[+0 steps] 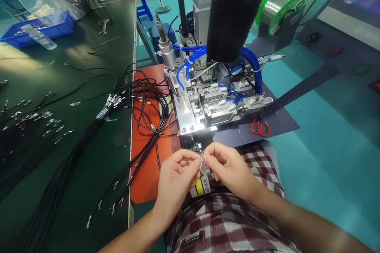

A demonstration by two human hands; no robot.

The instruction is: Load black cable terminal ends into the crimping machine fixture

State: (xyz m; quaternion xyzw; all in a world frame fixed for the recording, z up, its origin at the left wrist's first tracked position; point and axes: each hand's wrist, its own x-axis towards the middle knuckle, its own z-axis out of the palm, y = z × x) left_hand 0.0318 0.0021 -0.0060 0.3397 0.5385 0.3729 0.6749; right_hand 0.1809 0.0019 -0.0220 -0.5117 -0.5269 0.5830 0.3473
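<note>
My left hand and my right hand meet fingertip to fingertip over my lap, in front of the bench machine. Both are closed in a pinch. Whatever sits between the fingertips is tiny and mostly covered, so its kind cannot be made out. Just below the fingers shows a yellow and white label. To the left of my hands, black cables with stripped, coloured wire ends lie over an orange board.
A dark green table on the left bears a tied cable bundle and a blue tray. Red-handled scissors lie right of the machine. A black cylinder hangs overhead, near a green wire spool.
</note>
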